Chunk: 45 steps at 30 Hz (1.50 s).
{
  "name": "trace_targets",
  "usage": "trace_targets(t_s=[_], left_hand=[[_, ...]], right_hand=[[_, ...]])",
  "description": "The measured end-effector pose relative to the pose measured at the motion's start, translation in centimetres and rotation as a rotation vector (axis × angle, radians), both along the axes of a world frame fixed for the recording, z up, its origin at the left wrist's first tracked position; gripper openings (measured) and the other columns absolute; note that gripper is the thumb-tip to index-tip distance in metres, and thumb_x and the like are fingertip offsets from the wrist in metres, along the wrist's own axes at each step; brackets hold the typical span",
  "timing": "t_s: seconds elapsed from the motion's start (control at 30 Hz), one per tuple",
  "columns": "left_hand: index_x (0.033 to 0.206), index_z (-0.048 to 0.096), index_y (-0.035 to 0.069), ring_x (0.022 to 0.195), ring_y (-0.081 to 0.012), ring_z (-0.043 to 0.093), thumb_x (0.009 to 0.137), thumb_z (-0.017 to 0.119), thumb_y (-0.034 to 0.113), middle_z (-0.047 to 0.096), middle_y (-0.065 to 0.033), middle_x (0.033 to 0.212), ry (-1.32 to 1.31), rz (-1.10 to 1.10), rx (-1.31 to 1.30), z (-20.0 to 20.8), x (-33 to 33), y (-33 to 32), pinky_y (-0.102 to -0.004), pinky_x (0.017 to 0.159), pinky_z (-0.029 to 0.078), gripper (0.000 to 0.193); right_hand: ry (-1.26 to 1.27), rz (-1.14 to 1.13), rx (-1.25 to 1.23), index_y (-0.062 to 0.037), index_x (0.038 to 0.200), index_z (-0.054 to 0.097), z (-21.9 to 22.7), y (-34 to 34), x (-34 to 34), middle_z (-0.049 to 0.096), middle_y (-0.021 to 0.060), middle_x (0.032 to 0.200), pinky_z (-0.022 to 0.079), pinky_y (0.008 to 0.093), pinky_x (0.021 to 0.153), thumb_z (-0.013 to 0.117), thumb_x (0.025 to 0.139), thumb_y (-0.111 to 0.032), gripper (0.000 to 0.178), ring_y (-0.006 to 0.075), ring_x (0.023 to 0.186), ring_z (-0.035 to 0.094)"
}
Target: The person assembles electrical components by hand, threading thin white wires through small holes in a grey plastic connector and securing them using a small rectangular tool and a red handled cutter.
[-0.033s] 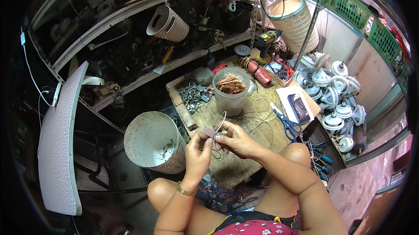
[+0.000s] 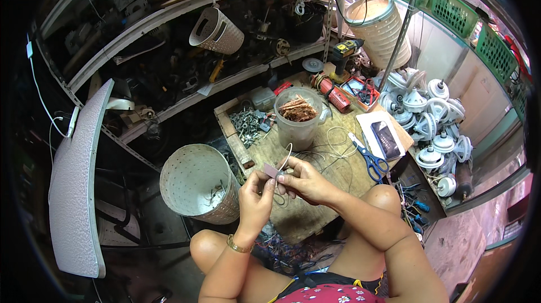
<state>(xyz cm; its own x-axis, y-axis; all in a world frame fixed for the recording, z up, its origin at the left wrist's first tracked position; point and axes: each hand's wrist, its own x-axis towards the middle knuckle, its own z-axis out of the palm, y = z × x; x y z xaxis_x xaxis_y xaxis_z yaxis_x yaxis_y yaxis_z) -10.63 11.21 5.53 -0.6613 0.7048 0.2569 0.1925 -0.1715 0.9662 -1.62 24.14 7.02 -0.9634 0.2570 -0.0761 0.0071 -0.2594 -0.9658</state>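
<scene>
Two bare hands at work, close together over one wooden board [image 2: 352, 185]. The left hand [image 2: 257, 191] has thumb and fingers pinched closed on one small flat piece [image 2: 271, 171], greyish pink, and there it is, in front of the one cloudy tub [image 2: 294, 134]. The right hand [image 2: 309, 182] is bunched just beside it, thumb pressed to fingers on one pale wire [image 2: 289, 154] that arcs up past the fingertips; whether those fingers also touch the flat piece, I can't tell.

On to the count! One heap of copper-coloured scraps [image 2: 298, 110] fills the tub's top. One pair of blue-handled scissors [image 2: 372, 160] lies to the right, near one dark phone [image 2: 385, 138]. Behind them, one yellow-and-black drill [image 2: 346, 54] and one red tool [image 2: 333, 94]. One big pale basket [image 2: 189, 173] stands left of the board, and one smaller basket [image 2: 225, 37] hangs above. At least three green baskets [image 2: 453, 11] line the upper right. The white round parts [image 2: 431, 156] by the glass overlap too much to number, but there are more than ten.

And against the earlier frame? Practically level: both hands hold the same pinch, flat piece in the same spot, and nothing on the board has visibly moved.
</scene>
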Motion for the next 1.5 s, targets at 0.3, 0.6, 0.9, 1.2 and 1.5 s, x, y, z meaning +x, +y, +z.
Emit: trace_targets(t_s=[0.3,0.6,0.9,1.2,1.5], left_hand=[[0.081,0.054,-0.001,0.065,-0.0077,0.057,0.086,0.054,-0.002,0.061,-0.0051,0.071,0.114,0.049,-0.008,1.2,0.6,-0.4,-0.0225,0.059,0.045,0.005],[0.077,0.055,-0.001,0.056,-0.0062,0.049,0.082,0.06,0.0,0.058,-0.0044,0.063,0.231,0.098,-0.073,1.6,0.4,-0.7,-0.0225,0.051,0.04,0.007],[0.076,0.057,-0.002,0.053,-0.0051,0.042,0.08,0.062,0.002,0.054,-0.0033,0.061,0.216,0.096,-0.14,2.3,0.6,-1.3,-0.0221,0.048,0.035,0.008],[0.076,0.057,-0.003,0.054,-0.0037,0.041,0.08,0.062,0.003,0.053,-0.0026,0.06,0.136,0.059,-0.15,1.8,0.2,-2.0,-0.0213,0.048,0.034,0.009],[0.078,0.055,0.0,0.062,-0.0025,0.042,0.084,0.059,0.004,0.052,0.0028,0.069,-0.093,-0.073,-0.067,1.8,0.4,-2.1,-0.0195,0.055,0.035,0.009]], right_hand=[[0.03,0.025,0.038,-0.0042,0.104,0.049,0.4,0.2,0.2,0.059,0.0028,0.07,0.038,0.0179,0.045,0.055,0.091,-0.012,0.017,0.0049,0.054,0.05],[0.046,0.033,-0.018,-0.0037,0.103,0.05,0.2,0.7,0.4,0.059,0.003,0.069,0.037,0.0181,0.045,0.056,0.09,-0.012,0.016,0.0049,0.054,0.049],[0.028,-0.024,-0.085,-0.0042,0.1,0.049,1.0,1.4,0.8,0.059,0.0033,0.07,0.037,0.0176,0.046,0.056,0.089,-0.011,0.014,0.0056,0.057,0.051],[0.119,-0.043,-0.22,-0.0065,0.098,0.047,1.3,2.8,1.0,0.059,0.0044,0.071,0.038,0.0169,0.045,0.059,0.088,-0.012,0.017,0.0068,0.056,0.052],[0.082,-0.075,-0.116,-0.0063,0.099,0.048,1.1,3.0,1.1,0.059,0.0032,0.071,0.04,0.0172,0.046,0.059,0.089,-0.014,0.017,0.0064,0.06,0.055]])
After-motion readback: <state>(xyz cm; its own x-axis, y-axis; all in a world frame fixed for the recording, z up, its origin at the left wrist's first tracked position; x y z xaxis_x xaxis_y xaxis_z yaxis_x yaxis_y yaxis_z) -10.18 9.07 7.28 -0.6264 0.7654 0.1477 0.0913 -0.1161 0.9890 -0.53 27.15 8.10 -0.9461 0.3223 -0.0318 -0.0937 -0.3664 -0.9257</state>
